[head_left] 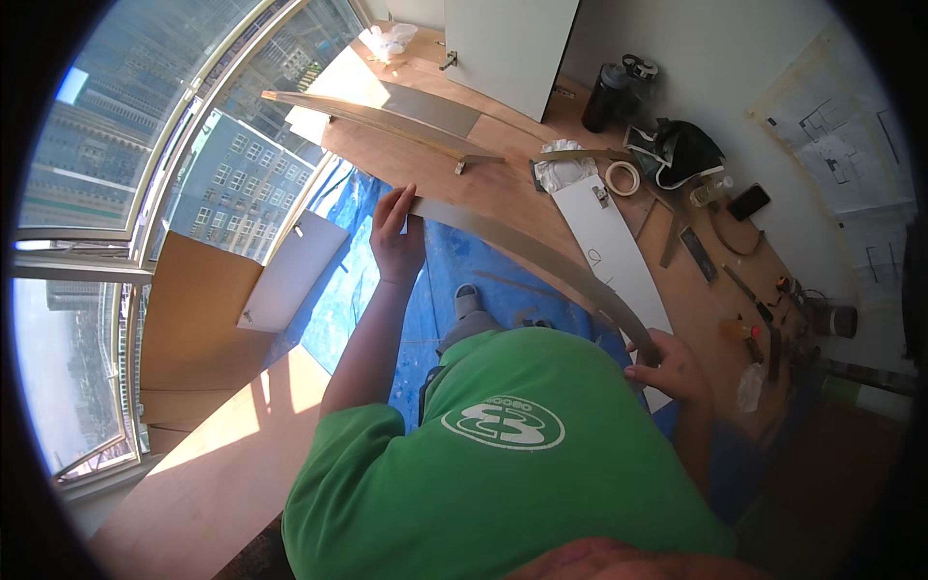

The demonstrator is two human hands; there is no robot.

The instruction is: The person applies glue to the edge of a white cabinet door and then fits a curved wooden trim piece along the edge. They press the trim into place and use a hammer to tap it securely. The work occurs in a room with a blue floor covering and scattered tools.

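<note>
At the far left, window panes [106, 135] run beside a brown panel [198, 319], with a smaller white panel [295, 266] leaning just right of it. Blue sheeting [449, 280] covers the floor. The person's left hand [396, 242] has its fingers clamped on one end of a long, narrow strip [541, 257], which spans in front of the body, alongside the wooden worktop's [522, 198] near edge. A white board [614, 261] lies on the worktop, a tape roll [622, 178] near its far end. The right hand [677, 367] grips the strip's other end, thumb and fingers closed around it. Farther right lies a black phone [749, 202].
</note>
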